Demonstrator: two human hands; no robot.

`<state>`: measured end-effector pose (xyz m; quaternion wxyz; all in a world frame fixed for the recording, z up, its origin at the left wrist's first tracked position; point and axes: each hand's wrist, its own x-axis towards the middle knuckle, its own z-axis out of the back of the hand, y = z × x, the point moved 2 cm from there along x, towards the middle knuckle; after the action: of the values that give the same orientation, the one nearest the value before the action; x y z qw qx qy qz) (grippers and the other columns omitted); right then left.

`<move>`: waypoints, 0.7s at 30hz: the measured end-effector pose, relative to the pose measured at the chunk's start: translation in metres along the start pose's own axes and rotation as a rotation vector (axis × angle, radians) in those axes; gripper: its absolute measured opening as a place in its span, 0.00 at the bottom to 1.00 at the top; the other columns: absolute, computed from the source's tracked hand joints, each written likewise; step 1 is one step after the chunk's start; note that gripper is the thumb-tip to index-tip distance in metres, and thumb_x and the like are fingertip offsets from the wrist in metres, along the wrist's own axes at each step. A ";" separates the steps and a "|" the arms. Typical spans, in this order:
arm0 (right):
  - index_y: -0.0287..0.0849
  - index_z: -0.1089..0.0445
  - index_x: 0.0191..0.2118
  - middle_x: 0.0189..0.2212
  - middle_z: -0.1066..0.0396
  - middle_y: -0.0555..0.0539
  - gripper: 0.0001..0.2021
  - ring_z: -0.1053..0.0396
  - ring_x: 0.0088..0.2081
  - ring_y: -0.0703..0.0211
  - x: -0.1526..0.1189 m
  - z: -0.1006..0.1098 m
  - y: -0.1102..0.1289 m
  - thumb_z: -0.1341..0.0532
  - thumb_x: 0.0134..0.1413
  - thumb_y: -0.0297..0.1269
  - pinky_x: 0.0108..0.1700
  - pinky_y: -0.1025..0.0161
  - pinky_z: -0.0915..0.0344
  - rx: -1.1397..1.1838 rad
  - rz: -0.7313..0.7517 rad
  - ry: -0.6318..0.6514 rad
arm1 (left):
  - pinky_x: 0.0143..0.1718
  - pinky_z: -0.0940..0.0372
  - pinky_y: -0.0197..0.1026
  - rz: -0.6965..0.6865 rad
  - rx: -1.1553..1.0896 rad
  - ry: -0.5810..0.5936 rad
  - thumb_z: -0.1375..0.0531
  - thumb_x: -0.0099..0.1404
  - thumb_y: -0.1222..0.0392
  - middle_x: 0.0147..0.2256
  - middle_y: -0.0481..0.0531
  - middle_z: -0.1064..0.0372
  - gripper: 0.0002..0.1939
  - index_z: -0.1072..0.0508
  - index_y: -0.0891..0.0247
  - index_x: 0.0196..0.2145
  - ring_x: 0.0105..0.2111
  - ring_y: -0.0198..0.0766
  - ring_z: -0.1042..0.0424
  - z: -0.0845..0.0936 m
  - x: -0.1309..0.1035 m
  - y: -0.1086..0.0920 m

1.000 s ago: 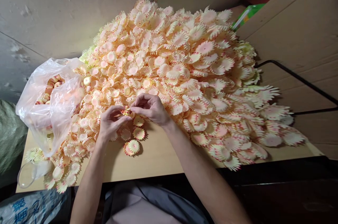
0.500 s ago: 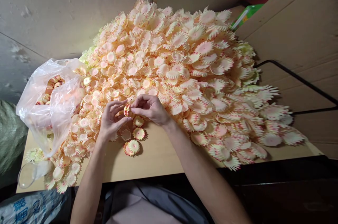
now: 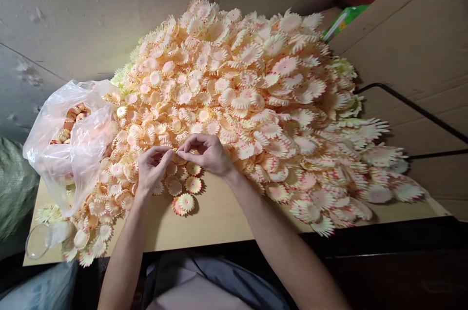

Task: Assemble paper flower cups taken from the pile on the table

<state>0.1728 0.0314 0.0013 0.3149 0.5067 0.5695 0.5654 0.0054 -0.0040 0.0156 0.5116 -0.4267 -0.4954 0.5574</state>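
My left hand is over the near edge of a heap of petal discs, its thumb and fingers pressed together. Close beside it, my right hand pinches with thumb and forefinger. The fingertips of both hands nearly meet; whatever is between them is too small or hidden to make out. The discs are cream and pale pink, with fringed, red-tipped edges. Just below the hands, a few loose petal discs lie on the tabletop, and two overlapping ones rest nearer to me.
A clear plastic bag at the left holds rolled red-and-cream pieces. A transparent round cup lies at the table's front left corner. Cardboard and a black metal bar stand at the right.
The small red-and-yellow fringed stack seen between my hands is no longer visible. My left fingers have closed together, and the fingertips of both hands have come closer.
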 end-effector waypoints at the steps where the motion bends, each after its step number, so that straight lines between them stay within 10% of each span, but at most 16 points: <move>1: 0.41 0.29 0.28 0.27 0.26 0.49 0.09 0.28 0.31 0.61 0.000 -0.001 0.000 0.28 0.45 0.35 0.37 0.63 0.29 -0.030 0.021 0.000 | 0.29 0.31 0.35 0.002 -0.005 0.007 0.32 0.57 0.51 0.29 0.53 0.23 0.13 0.22 0.65 0.33 0.27 0.34 0.25 -0.001 0.000 0.000; 16: 0.42 0.31 0.28 0.28 0.28 0.50 0.06 0.31 0.31 0.61 -0.003 -0.007 0.008 0.33 0.48 0.30 0.38 0.61 0.33 -0.153 0.187 -0.053 | 0.16 0.44 0.28 0.258 -0.274 -0.136 0.31 0.51 0.52 0.17 0.42 0.37 0.15 0.29 0.65 0.23 0.15 0.25 0.39 0.002 0.004 0.013; 21: 0.42 0.32 0.28 0.26 0.30 0.51 0.08 0.32 0.30 0.62 -0.002 -0.003 0.011 0.32 0.44 0.27 0.35 0.63 0.35 0.068 0.170 -0.088 | 0.25 0.34 0.30 0.193 -0.393 -0.208 0.29 0.48 0.56 0.22 0.45 0.33 0.14 0.29 0.67 0.21 0.22 0.27 0.32 0.005 0.011 0.014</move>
<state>0.1733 0.0272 0.0123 0.2731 0.5878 0.5290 0.5478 -0.0027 0.0068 0.0031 0.3093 -0.5039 -0.6013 0.5374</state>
